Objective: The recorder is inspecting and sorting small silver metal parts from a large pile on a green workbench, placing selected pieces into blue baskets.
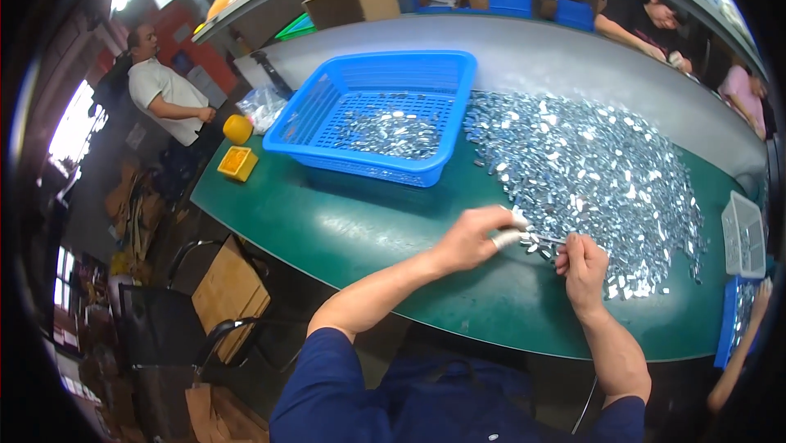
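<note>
Both of my hands meet at the near left edge of a wide heap of small shiny metal pieces (pixel 589 173) on the green table. White covers sit on fingertips of my left hand (pixel 475 237), whose thumb and forefinger close on a small metal piece (pixel 528 240). My right hand (pixel 583 267) is closed round a thin metal rod-like tool (pixel 551 239), its tip pointing at the left fingertips. The tool's exact kind is too small to tell. A blue plastic basket (pixel 360 163), beyond my left hand, holds a layer of similar pieces.
A yellow box (pixel 237 163) and a clear plastic bag (pixel 262 107) lie at the table's far left. A white basket (pixel 742 234) and a blue tray (pixel 725 336) stand at the right, near another person's arm (pixel 741 349). A grey partition (pixel 557 54) runs behind.
</note>
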Demonstrator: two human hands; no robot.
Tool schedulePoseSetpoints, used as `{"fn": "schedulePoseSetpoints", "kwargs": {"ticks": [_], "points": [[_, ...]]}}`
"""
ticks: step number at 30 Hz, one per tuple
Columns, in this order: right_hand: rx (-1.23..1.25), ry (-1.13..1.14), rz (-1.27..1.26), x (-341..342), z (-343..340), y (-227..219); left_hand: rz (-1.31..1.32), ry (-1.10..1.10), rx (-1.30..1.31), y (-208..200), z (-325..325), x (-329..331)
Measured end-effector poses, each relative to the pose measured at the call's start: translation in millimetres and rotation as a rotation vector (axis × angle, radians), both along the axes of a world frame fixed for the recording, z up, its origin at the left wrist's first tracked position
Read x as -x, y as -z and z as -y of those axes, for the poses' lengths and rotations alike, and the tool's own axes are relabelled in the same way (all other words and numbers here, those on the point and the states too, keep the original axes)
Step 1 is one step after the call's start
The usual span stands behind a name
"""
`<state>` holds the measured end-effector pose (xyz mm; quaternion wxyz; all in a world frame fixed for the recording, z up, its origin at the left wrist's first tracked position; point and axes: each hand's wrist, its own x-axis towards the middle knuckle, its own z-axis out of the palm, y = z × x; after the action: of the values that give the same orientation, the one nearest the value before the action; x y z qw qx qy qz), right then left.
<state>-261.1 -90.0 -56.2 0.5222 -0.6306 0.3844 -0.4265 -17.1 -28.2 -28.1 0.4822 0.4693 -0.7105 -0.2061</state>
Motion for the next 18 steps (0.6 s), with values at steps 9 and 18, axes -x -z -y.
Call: {"fn": "schedulePoseSetpoints", "kwargs": {"ticks": [9,18], "points": [[0.032,0.049,0.157,-7,8,-12,0.557,-0.709,0.425,-74,15,-72],[-0.003,0.045,0.219,1,4,-15,0.598,-0.083,0.082,13,8,41]]}}
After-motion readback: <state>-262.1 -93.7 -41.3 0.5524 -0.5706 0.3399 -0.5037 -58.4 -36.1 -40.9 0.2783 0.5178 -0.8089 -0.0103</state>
